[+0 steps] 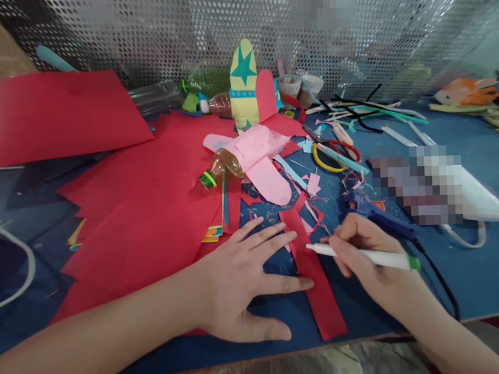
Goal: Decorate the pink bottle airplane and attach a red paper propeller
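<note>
A long red paper strip (318,293) lies slanting on the blue table near its front edge. My left hand (245,285) is spread flat, with some fingertips resting on the strip's left side. Between the fingers of my right hand (366,254) is a white marker pen (383,257) with a green end. Its tip touches or hovers just over the strip's right edge; I cannot tell which. Beyond the strip lies a bottle (218,169) with a green cap, wrapped in pink paper (256,146) with pink wing-like flaps.
Red paper sheets (152,201) cover the left side. Scissors (330,157) with red and yellow handles, paper scraps (314,183) and a blue glue gun (377,215) lie to the right. A perforated metal panel (146,38) stands at the back.
</note>
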